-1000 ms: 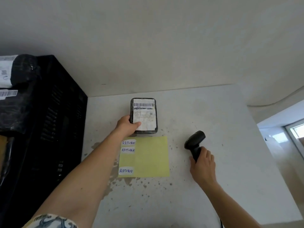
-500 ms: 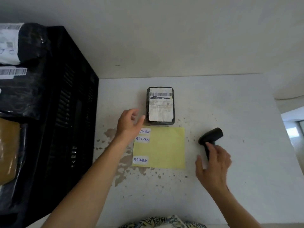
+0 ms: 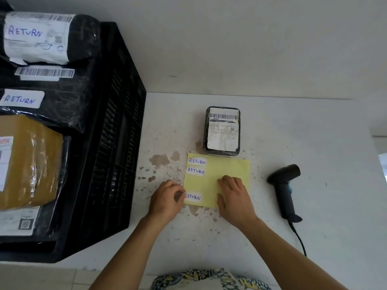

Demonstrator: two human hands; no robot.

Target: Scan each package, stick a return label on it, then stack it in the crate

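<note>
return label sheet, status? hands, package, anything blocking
Left hand picking at the lowest label; right hand flat on the yellow sheet. Package unlabelled on the table, scanner set down. Nothing blocking.

A small parcel-returns packing station is showing here: a black crate [image 3: 117, 130] of labelled parcels [image 3: 41, 36] is sitting at the tabletop's [image 3: 314, 132] left edge, and a corded barcode scanner [image 3: 284, 189] is lying toward its right edge beside a sheet of handwritten return labels [image 3: 228, 170].
</note>
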